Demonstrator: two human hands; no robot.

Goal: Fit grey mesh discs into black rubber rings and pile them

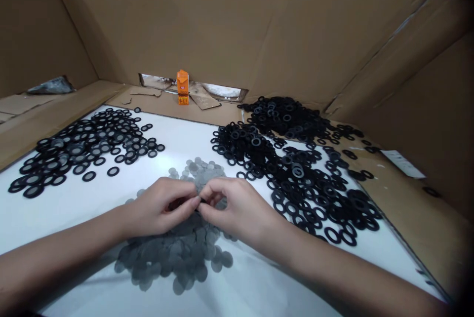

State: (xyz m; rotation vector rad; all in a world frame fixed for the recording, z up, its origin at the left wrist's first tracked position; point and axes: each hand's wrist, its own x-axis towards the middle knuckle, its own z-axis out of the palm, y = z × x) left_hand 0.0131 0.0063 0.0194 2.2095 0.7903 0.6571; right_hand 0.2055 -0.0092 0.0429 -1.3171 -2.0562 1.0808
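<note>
My left hand (165,207) and my right hand (233,204) meet above the middle of the white board, fingertips almost touching. Both are closed in a pinch on a small black ring (200,201), mostly hidden by the fingers. Whether a disc sits in it I cannot tell. Beneath and around the hands lies a loose pile of thin grey mesh discs (166,257). To the right spreads a heap of flat black rings (296,188) with open centres. At the far left lie many black rings with grey discs in their centres (89,146).
Cardboard walls (185,16) enclose the white board (177,134). A small orange box (182,87) stands behind it, near a slot in the cardboard. More black rings (285,117) are piled at the back right. A white paper slip (403,164) lies on the right.
</note>
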